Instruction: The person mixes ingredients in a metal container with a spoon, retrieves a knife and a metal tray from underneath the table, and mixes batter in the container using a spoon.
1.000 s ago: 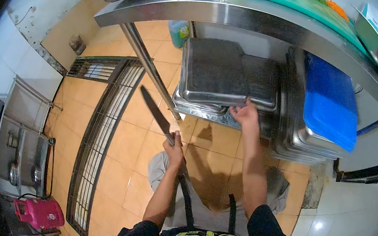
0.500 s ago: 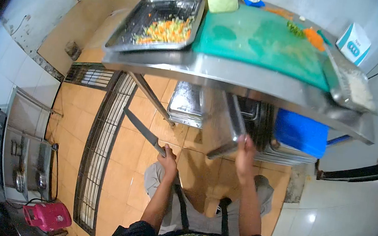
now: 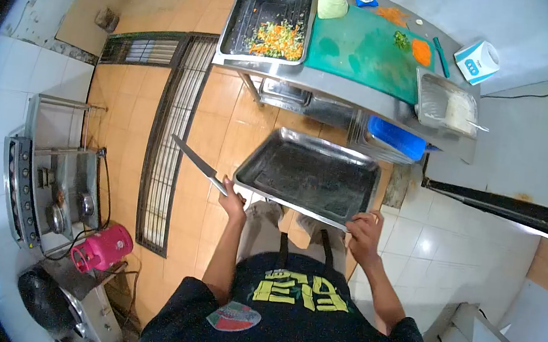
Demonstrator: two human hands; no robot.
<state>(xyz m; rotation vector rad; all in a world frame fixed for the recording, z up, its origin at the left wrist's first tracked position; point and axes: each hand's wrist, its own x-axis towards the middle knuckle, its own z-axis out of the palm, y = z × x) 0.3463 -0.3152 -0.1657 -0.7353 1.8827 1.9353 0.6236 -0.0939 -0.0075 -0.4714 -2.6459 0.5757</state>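
Note:
My left hand (image 3: 233,200) is closed round the handle of a kitchen knife (image 3: 197,159), its blade pointing up and to the left. That hand is close to the near left corner of a metal tray (image 3: 314,178); whether it also touches the tray I cannot make out. My right hand (image 3: 364,235) grips the tray's near right corner. The tray is held in front of my legs, its dark inside facing up with nothing in it.
On the steel table (image 3: 339,85) stand a tray of chopped vegetables (image 3: 235,22), a green cutting board (image 3: 364,52), a piece of cabbage (image 3: 332,4) and a container of white food (image 3: 459,112). A blue container (image 3: 394,138) sits below. At left are a pink gas cylinder (image 3: 107,246) and a stove (image 3: 56,192).
The metal tray has come out from the shelf under the table towards me and turned from upright to roughly level. The view has shifted back from the table. The knife stays in my left hand.

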